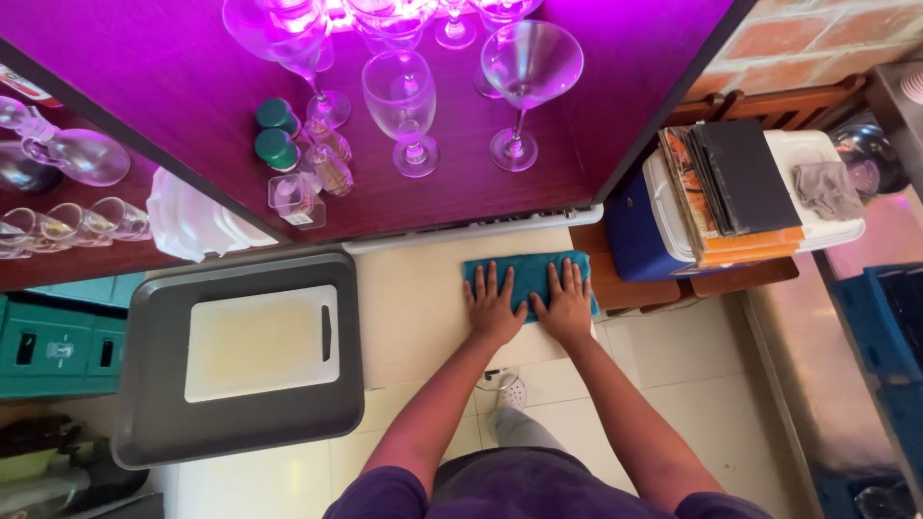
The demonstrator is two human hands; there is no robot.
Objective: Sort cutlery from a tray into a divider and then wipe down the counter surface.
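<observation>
We press our left hand [494,309] and right hand [565,306], fingers spread flat, on the teal cloth [526,274]; the tray [154,384] with its cutting board [260,341] lies at nine o'clock.

Two small green-capped bottles [277,135] stand on the purple-lit shelf [615,86] beside a clear labelled container [293,200]; green crates [58,346] sit low at left, a blue-and-white cooler box [639,226] at right.

A single head-worn camera looks almost straight down from above the person, near enough that both forearms fill the lower middle. It faces the pale counter [413,317] and the shelf of glasses [423,106] beyond (top of frame), with floor tiles [673,356] showing to the right.
</observation>
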